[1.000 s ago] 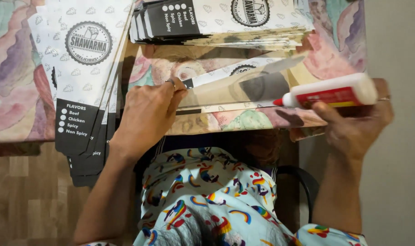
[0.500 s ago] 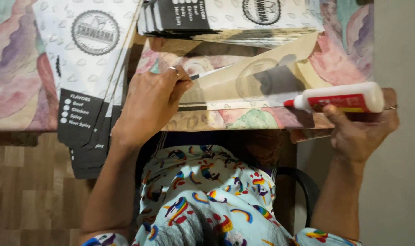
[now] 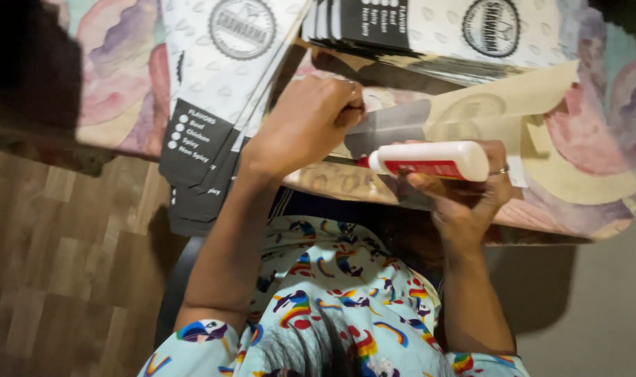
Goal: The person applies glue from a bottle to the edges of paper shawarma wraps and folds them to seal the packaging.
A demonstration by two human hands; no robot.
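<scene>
Both hands [image 3: 304,126] closer, glue bottle [image 3: 430,160] leftward.

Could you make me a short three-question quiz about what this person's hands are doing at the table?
1. Which hand holds the glue bottle?
2. True or false: the left hand presses on a flat paper sleeve.
3. Printed sleeves lie in how many stacks: A one, B two, C five?

Key
1. The right hand.
2. True.
3. B: the left stack and the far stack.
</scene>
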